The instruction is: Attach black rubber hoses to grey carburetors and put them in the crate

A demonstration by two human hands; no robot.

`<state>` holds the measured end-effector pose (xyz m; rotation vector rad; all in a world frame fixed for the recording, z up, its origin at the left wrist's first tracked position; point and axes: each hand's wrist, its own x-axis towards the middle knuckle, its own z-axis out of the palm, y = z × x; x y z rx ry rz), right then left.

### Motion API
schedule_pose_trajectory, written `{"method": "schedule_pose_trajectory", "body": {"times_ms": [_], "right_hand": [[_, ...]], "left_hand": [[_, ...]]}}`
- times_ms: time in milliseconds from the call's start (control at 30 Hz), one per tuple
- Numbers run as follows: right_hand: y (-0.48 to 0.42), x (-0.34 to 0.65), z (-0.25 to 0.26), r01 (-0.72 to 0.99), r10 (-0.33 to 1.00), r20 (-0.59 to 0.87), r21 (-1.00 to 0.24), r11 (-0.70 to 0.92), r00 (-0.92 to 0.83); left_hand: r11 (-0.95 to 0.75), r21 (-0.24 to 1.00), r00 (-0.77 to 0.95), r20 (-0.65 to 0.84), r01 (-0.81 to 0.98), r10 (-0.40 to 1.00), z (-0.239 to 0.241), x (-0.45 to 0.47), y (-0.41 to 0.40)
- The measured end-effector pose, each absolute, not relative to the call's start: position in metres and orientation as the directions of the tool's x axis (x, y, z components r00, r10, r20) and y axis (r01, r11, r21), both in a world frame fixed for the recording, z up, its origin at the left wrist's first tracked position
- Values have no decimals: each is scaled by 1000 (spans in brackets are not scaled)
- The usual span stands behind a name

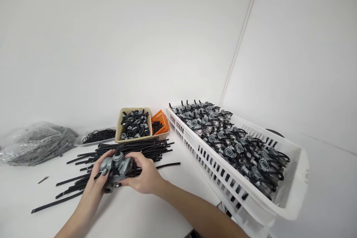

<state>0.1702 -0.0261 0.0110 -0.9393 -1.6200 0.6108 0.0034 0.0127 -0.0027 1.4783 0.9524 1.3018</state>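
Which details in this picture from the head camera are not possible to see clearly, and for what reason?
All in the head view:
Gripped sides of the held metal part: covered by the left hand and right hand.
Number of black tubes: they overlap, partly behind the hands.
Lower contents of the white basket: under the top layer.
Rest of the forearms: cut off by the bottom edge.

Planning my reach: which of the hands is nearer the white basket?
Right. The right hand, left of the white basket, holds the right side of the metal part; the left hand holds its left side, farther away.
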Motion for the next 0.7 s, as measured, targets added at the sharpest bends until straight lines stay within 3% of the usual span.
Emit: {"method": "schedule_pose_trajectory", "body": {"times_ms": [167, 300, 400, 533, 633, 700], "right_hand": [[-71, 196, 41, 556, 501, 865, -407, 725, -19], [-152, 230, 64, 618, 393, 878, -474, 628, 274], [-219, 264, 91, 747, 245, 864, -504, 434, 440], [-268, 322, 142, 881, 305, 860, -458, 114, 408], [-262, 369, 172, 930, 527, 774, -356, -96, 351], [-242, 396, 181, 947, 725, 620, -281, -154, 301]], "left_hand": [[-166, 951, 196, 220, -259, 956, -4, 1, 26], [-211, 939, 220, 274, -273, 936, -8, 0, 26], [-203, 951, 239, 258, -235, 936, -13, 1, 29], [-196, 965, 289, 241, -176, 926, -18, 3, 32], [-231, 963, 292, 263, -140, 919, -15, 5, 24], [-256, 960, 275, 279, -117, 920, -10, 8, 17]]}}
